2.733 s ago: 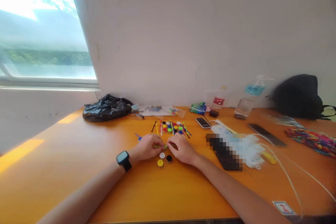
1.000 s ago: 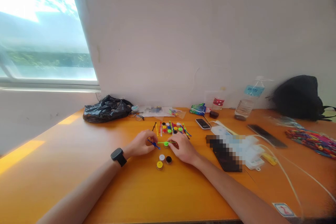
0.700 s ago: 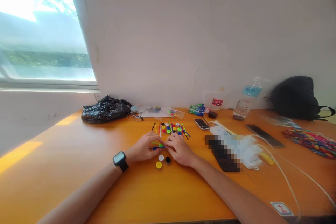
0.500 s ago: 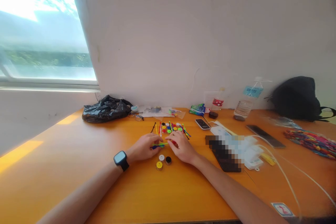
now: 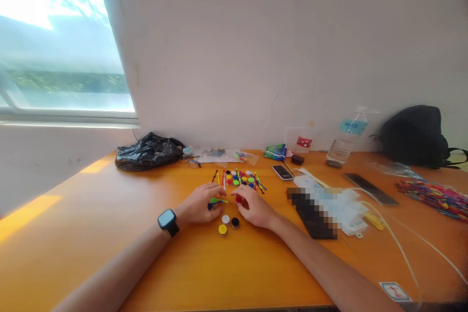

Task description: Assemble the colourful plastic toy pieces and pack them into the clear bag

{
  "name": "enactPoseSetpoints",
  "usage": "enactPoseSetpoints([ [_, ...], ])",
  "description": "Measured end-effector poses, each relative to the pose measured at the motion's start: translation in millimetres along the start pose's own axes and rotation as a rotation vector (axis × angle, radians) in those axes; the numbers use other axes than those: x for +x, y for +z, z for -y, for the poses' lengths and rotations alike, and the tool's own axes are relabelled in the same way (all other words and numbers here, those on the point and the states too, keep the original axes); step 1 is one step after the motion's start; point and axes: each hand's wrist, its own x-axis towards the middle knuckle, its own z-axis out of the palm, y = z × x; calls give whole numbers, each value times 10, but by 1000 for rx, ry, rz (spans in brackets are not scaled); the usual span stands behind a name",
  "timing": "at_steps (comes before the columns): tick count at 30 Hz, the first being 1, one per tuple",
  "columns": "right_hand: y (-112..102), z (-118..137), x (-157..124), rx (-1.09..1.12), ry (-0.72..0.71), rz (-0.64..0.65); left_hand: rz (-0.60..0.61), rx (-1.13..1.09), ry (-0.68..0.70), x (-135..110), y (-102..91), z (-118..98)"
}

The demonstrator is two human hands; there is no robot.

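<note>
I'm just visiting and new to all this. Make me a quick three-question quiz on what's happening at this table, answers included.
1. Multiple choice: which of the person's wrists wears the watch? A) right B) left C) neither
2. True or false: the yellow round piece lies nearer the person than the white round piece.
3. Fill in: the red piece shows at the person's ____.

Key: 1. B; 2. true; 3. right hand.
</note>
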Motion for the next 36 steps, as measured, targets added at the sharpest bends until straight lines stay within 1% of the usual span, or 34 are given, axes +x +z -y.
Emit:
enactPoseSetpoints([
  [3,8,7,3,10,-10,1,35,17,-7,6,51,15],
  [6,-6,17,2,-2,-1,7,40,103,-55,7,56,72],
  [9,-30,35,-1,-25,4,11,42,211,-90,4,10,135],
  [13,-57,56,-8,-45,4,25,-1,320,-145,9,-74,182],
  [17,-59,48,-12,-56,11,21,-14,305,-146,17,-95,169],
  [22,-45,8,-4,-86,70,-25,-15,252,-98,22,-9,104],
  [27,-38,-15,-4,-105,118,-43,21,225,-39,28,47,94],
  [31,-6,-19,-18,-54,120,-33,20,287,-74,9,21,201],
  [36,25,-55,-28,-95,206,-81,-21,350,-215,-42,-39,400],
])
